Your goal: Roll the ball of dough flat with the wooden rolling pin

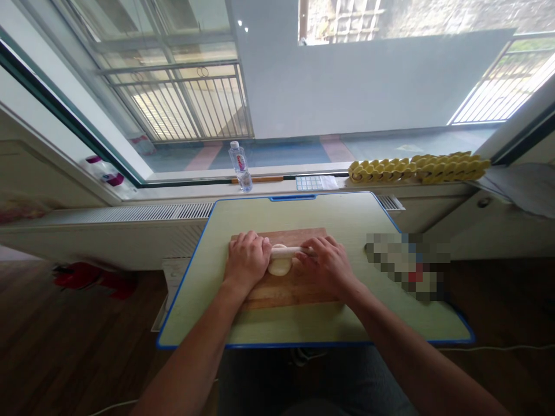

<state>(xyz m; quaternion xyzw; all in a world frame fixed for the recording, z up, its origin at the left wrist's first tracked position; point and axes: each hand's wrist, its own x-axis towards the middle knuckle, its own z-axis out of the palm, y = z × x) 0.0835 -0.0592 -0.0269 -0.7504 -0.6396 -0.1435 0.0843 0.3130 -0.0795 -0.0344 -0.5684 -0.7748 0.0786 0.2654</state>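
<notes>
A pale rolling pin lies across a small round of white dough on a wooden cutting board. Wrapped over the pin's left end is my left hand, its fingers closed. At the other end my right hand grips the pin with bent fingers. Dough shows both above and below the pin, between the two hands. Both ends of the pin are mostly hidden under my fingers.
The board rests on a light green table with blue edging. A blurred-out item lies on its right side. Along the windowsill stand a plastic bottle, a white card and a row of yellow ruffled things.
</notes>
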